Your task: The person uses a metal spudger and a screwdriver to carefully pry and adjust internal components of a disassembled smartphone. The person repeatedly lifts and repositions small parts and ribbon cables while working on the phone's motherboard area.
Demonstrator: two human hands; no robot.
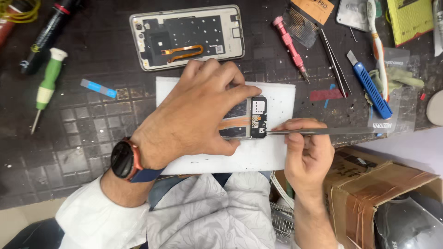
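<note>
The left hand (198,115) pins an opened black smartphone (251,119) on a white sheet (281,99); the right hand (307,147) pinches steel tweezers (323,131) at its exposed board, back cover (187,37) already off.

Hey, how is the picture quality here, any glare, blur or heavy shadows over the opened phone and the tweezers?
Head view: even, soft light; the left hand casts only a faint shadow on the white sheet. The opened phone and the tweezers in the right hand look sharp, without motion blur. Mild shine on the back cover; edges bow slightly, wide-angle.
</note>
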